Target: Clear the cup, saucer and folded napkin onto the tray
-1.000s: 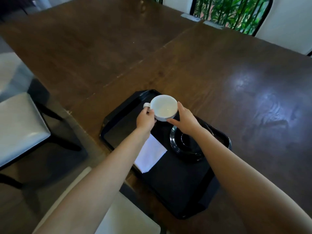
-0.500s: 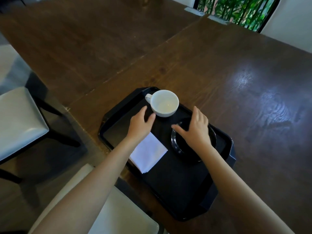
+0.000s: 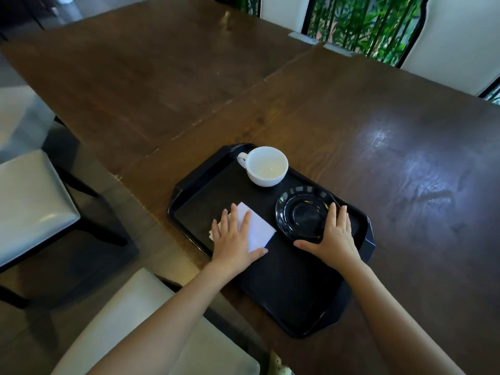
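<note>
A black tray (image 3: 292,290) lies at the near edge of the wooden table. An empty white cup (image 3: 266,166) stands upright at the tray's far corner, handle to the left. To its right and nearer sits the black saucer (image 3: 303,212), empty. The folded white napkin (image 3: 257,228) lies on the tray's left part. My left hand (image 3: 232,236) rests flat on the napkin with fingers spread. My right hand (image 3: 335,236) lies flat against the saucer's near right rim, fingers apart, holding nothing.
The dark wooden table (image 3: 378,125) stretches far and right, joined to a second table (image 3: 135,63) at the left. White-cushioned chairs (image 3: 29,201) stand at the left and below me (image 3: 151,326). Green plants behind bars (image 3: 359,20) are at the back.
Both hands let go of the cup, which now stands on the tray. They drew back toward me: the left onto the napkin, the right beside the saucer.
</note>
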The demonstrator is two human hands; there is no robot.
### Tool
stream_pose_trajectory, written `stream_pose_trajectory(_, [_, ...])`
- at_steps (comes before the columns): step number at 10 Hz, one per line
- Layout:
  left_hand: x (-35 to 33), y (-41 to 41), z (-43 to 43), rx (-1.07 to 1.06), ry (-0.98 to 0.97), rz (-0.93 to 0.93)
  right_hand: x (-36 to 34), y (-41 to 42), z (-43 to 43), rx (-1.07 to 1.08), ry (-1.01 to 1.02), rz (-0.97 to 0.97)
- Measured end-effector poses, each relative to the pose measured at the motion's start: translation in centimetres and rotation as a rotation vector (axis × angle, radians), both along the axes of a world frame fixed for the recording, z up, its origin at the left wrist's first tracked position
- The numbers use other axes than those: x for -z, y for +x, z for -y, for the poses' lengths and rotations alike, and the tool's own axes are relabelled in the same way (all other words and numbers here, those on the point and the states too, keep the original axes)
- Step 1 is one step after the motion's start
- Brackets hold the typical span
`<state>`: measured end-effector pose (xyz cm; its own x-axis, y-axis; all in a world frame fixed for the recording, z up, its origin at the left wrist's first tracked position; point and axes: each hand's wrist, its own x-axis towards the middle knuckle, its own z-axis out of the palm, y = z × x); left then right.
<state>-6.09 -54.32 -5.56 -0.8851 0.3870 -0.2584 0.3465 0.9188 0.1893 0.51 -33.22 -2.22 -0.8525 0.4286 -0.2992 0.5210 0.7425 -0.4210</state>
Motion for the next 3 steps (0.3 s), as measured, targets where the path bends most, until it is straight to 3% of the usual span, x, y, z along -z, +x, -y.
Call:
stream_pose_trajectory(2, [-3.0,-0.2,-0.5,-0.002,-0.127,0.092,-2.2,0.1,-0.6,-0.019,-0.022,0.136])
stream_pose_trajectory(3, [-7.6,-1.4,-1.9,0.044,-0.180,0.220,-5.0,0.3,-1.3,-0.070,-0.081,0.337])
